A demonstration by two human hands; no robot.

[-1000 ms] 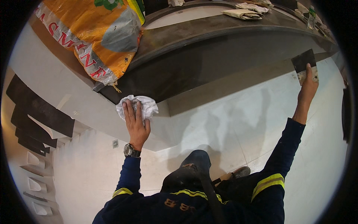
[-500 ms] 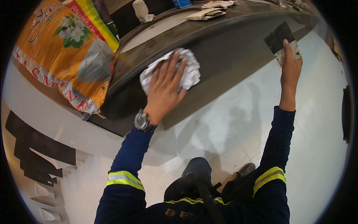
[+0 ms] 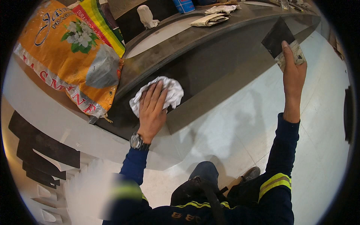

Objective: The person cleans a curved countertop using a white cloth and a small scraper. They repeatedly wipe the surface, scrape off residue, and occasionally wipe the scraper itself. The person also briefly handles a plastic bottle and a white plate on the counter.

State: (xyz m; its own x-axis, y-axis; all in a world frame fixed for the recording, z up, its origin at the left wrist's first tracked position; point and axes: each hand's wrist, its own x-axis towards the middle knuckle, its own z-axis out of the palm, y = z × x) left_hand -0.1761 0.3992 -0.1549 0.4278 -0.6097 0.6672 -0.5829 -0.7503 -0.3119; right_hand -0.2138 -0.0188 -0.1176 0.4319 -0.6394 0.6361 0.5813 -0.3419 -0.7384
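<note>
My left hand (image 3: 152,116), a watch on its wrist, presses a crumpled white rag (image 3: 173,92) against the dark front panel (image 3: 210,75) of a curved counter. Its fingers lie over the rag, close together, and the thumb is mostly hidden. Out to the right, my right hand (image 3: 294,75) grips a flat rectangular dark plate (image 3: 278,35) with a pale, smudged lower part; it may be a scraper. The thumb lies on the pale part, and the plate is held tilted in front of the panel's far end.
A large orange sack (image 3: 75,56) rests on the counter's left end, with a yellow, green and red bag (image 3: 103,22) behind it. Folded cloths (image 3: 210,19), a blue can (image 3: 183,5) and a whitish wrapped object (image 3: 147,17) are farther back. Pale tiled floor (image 3: 232,123) lies below.
My left hand and the rag have moved left and down along the panel toward its near end. My right hand still holds the plate, only slightly shifted in the picture.
</note>
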